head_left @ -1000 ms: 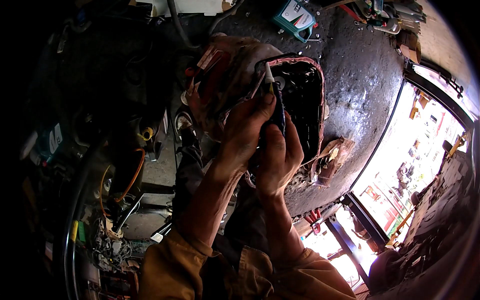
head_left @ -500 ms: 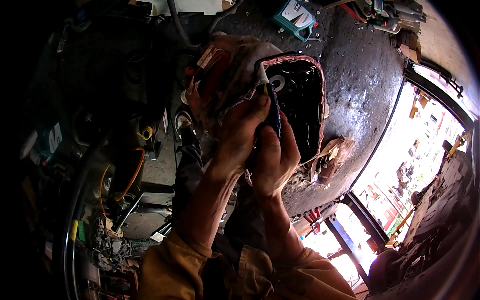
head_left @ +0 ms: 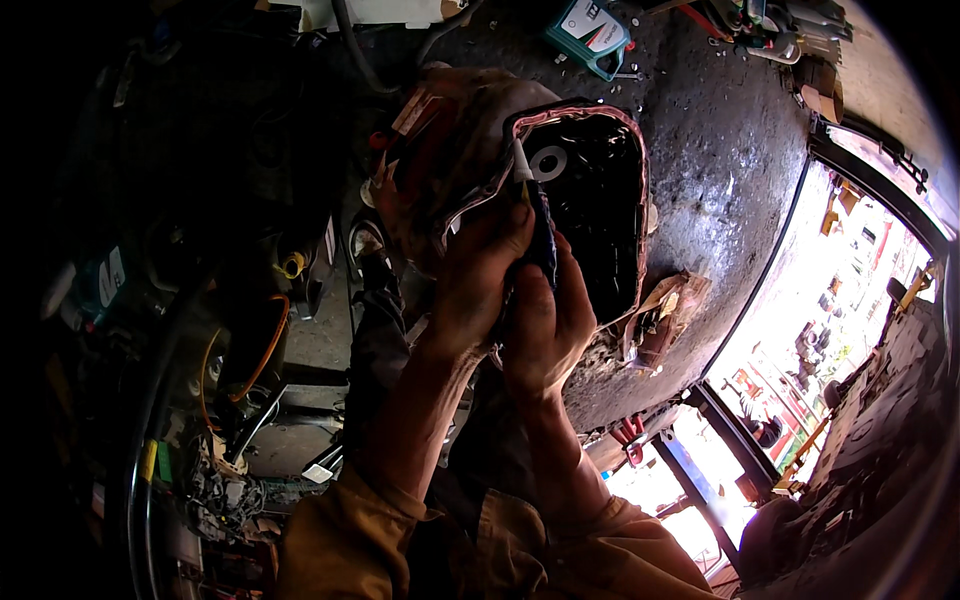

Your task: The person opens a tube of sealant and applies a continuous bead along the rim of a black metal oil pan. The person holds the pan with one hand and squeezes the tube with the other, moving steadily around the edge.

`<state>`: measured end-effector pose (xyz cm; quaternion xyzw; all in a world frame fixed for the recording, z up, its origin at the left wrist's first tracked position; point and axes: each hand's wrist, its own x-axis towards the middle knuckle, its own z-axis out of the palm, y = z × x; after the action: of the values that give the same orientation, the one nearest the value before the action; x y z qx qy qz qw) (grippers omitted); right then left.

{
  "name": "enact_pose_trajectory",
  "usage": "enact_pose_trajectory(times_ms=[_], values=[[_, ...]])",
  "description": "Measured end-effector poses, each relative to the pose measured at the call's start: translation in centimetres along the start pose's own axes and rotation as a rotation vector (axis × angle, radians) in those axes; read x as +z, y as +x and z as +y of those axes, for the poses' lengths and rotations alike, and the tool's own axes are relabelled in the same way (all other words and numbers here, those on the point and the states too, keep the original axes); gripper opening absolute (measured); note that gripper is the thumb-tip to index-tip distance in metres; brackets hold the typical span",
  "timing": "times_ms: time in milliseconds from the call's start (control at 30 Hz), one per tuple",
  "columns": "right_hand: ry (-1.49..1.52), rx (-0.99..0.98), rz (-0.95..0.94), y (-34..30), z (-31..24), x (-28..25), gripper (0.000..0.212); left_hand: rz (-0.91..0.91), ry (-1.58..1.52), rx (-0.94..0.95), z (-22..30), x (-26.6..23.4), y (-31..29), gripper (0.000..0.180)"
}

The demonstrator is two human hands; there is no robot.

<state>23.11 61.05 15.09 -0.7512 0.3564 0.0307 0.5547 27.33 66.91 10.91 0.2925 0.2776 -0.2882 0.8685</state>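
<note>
Both my hands are closed around a dark squeeze tube (head_left: 544, 230) with a white tapered nozzle (head_left: 521, 165). My left hand (head_left: 475, 262) grips its upper part, with the thumb near the nozzle's base. My right hand (head_left: 545, 325) holds the lower part, its fingers wrapped round the tube. The nozzle's tip is at the upper left of the rim of a deep, dark metal pan (head_left: 643, 215). A pinkish-brown line runs along this rim at the top and right. Inside the pan lies a pale flat ring (head_left: 549, 163). My hands hide much of the pan's left edge.
A teal plastic bottle (head_left: 590, 38) lies on the dark floor beyond the pan, near scattered small bits. Crumpled brown wrapping (head_left: 665, 320) is right of the pan. Red-handled pliers (head_left: 629, 437) lie lower right. An orange hose (head_left: 266, 350) and cables are at the left.
The nozzle tip has shifted slightly left and down along the pan's rim, and more of the pale ring shows. Both hands keep their hold on the tube.
</note>
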Motion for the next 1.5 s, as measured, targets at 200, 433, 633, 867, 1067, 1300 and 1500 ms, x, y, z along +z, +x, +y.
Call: enact_pose_trajectory(times_ms=[200, 433, 633, 867, 1067, 1300, 1500], values=[[-0.002, -0.015, 0.010, 0.5, -0.4, 0.0, 0.044, -0.016, 0.050, -0.016, -0.1, 0.0, 0.6, 0.020], [0.009, -0.003, 0.027, 1.3, -1.0, 0.2, 0.043, -0.045, 0.027, -0.072, 0.0, 0.1, 1.6, 0.018], [0.021, 0.012, 0.009, 0.8, -0.6, 0.0, 0.045, -0.031, 0.020, -0.008, -0.1, 0.1, 1.1, 0.017], [-0.004, -0.054, -0.008, 0.4, 0.3, -0.2, 0.048, -0.014, -0.027, -0.069, -0.4, -0.5, 0.4, 0.019], [-0.029, -0.077, -0.010, 0.0, 0.6, -0.2, 0.048, -0.042, -0.047, -0.085, -0.5, -1.0, -0.1, 0.021], [-0.071, -0.100, -0.009, -0.3, 1.1, -0.5, 0.049, -0.007, -0.045, -0.129, -0.9, -1.2, -0.5, 0.024], [-0.055, -0.054, -0.028, -0.7, 0.9, -0.7, 0.052, 0.008, -0.064, -0.138, -1.1, -1.2, -0.9, 0.025]])
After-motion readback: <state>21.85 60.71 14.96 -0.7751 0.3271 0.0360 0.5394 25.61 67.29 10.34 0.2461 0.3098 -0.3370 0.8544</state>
